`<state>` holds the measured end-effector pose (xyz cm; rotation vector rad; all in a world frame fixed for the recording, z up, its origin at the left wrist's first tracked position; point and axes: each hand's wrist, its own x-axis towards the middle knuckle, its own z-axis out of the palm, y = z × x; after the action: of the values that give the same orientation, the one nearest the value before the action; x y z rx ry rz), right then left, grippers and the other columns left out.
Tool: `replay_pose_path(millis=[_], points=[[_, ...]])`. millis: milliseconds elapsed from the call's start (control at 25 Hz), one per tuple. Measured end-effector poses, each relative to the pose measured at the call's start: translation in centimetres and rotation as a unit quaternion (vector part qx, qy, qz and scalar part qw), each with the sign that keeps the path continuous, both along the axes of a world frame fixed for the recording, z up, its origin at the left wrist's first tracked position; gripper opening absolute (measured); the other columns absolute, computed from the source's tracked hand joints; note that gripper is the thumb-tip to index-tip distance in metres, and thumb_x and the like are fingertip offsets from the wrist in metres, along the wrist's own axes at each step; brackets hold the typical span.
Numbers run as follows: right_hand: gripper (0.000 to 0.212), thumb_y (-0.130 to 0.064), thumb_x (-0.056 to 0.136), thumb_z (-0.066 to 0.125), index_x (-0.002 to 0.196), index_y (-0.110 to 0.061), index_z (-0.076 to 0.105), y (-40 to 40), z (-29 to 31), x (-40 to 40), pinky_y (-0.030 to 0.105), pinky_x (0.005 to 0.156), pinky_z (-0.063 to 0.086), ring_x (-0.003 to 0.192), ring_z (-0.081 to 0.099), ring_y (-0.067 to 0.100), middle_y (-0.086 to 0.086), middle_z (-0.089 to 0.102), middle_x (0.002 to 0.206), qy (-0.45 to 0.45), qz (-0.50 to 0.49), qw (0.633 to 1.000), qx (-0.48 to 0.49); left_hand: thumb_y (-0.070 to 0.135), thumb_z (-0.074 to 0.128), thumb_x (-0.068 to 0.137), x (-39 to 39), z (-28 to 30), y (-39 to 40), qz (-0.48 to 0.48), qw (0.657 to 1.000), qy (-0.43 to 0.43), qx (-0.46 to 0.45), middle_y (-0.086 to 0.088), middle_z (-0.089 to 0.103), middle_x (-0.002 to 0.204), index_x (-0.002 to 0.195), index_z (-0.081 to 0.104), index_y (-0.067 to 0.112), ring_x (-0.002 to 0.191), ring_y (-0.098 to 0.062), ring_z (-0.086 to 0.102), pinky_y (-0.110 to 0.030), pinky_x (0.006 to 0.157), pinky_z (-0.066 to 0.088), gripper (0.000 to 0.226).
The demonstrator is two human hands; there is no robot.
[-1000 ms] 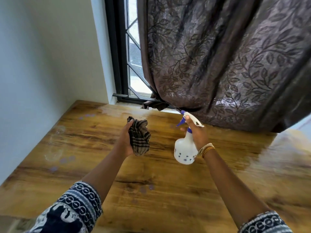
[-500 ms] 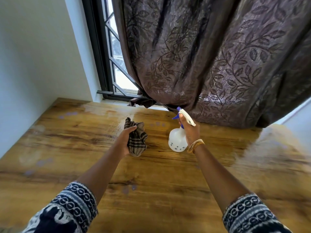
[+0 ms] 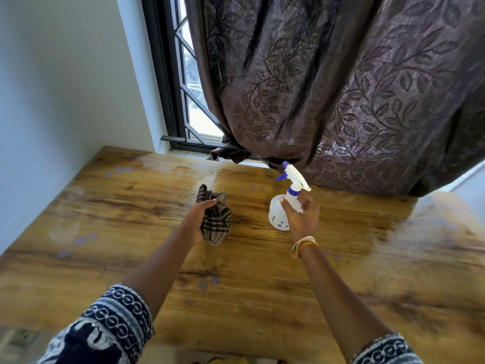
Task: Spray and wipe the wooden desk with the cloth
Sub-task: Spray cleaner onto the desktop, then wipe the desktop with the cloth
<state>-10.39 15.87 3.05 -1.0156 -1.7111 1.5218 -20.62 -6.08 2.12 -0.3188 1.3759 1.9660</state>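
Over the desk (image 3: 262, 298), the cloth (image 3: 216, 219) is left of the spray bottle (image 3: 279, 211), the curtain (image 3: 341, 101) behind.

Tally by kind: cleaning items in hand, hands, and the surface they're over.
Cloths: 1, the striped cloth in the left hand
Spray bottles: 1, the spray bottle in the right hand
Hands: 2
Desks: 1, the wooden desk
Total: 5

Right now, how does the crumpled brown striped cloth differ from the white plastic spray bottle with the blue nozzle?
The crumpled brown striped cloth is soft, dark and bunched up; the white plastic spray bottle is rigid, pale and stands roughly upright, leaning a little. The cloth sits in the left hand, which grips it; the bottle is held at its neck by the right hand. Both are over the far part of the wooden desk.
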Motion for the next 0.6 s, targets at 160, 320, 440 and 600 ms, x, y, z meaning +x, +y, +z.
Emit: replay_pose_path(millis=[160, 320, 440, 600], points=[[0.026, -0.015, 0.08, 0.076, 0.091, -0.009, 0.054, -4.2, -0.5, 0.6, 0.041, 0.078, 0.052, 0.077, 0.053, 0.018, 0.007, 0.056, 0.088, 0.033, -0.01, 0.999, -0.001, 0.026, 0.061, 0.092, 0.8, -0.1, -1.0, 0.009, 1.0, -0.012, 0.002, -0.018, 0.067, 0.112, 0.129, 0.057, 0.005, 0.084, -0.031, 0.067, -0.037, 0.067, 0.053, 0.043], [0.026, -0.026, 0.087, 0.07, 0.101, -0.007, 0.06, -10.6, -0.9, -1.6, 0.041, 0.08, 0.052, 0.085, 0.062, 0.022, 0.01, 0.065, 0.102, -0.005, 0.186, 0.972, -0.144, 0.033, 0.062, 0.091, 1.5, -0.5, -2.7, 0.01, 1.0, -0.013, 0.025, -0.018, 0.068, 0.113, 0.123, 0.063, 0.005, 0.092, -0.033, 0.068, -0.042, 0.079, 0.054, 0.043], [0.037, -0.037, 0.087, 0.068, 0.111, -0.009, 0.063, -15.1, -1.2, -3.9, 0.047, 0.096, 0.05, 0.107, 0.063, 0.028, 0.012, 0.066, 0.116, -0.06, 0.31, 0.926, -0.208, 0.037, 0.062, 0.089, 1.5, -0.6, -5.3, 0.008, 0.999, -0.011, 0.047, -0.019, 0.071, 0.108, 0.11, 0.07, 0.007, 0.091, -0.034, 0.07, -0.043, 0.078, 0.056, 0.037], [0.036, -0.036, 0.079, 0.072, 0.107, -0.014, 0.07, -18.9, -2.4, -6.0, 0.036, 0.083, 0.056, 0.098, 0.069, 0.025, 0.008, 0.073, 0.106, -0.078, 0.454, 0.864, -0.203, 0.037, 0.059, 0.09, 0.9, -1.0, -10.7, 0.03, 0.997, -0.015, 0.071, -0.019, 0.07, 0.111, 0.109, 0.072, 0.007, 0.093, -0.034, 0.07, -0.045, 0.077, 0.058, 0.037]])
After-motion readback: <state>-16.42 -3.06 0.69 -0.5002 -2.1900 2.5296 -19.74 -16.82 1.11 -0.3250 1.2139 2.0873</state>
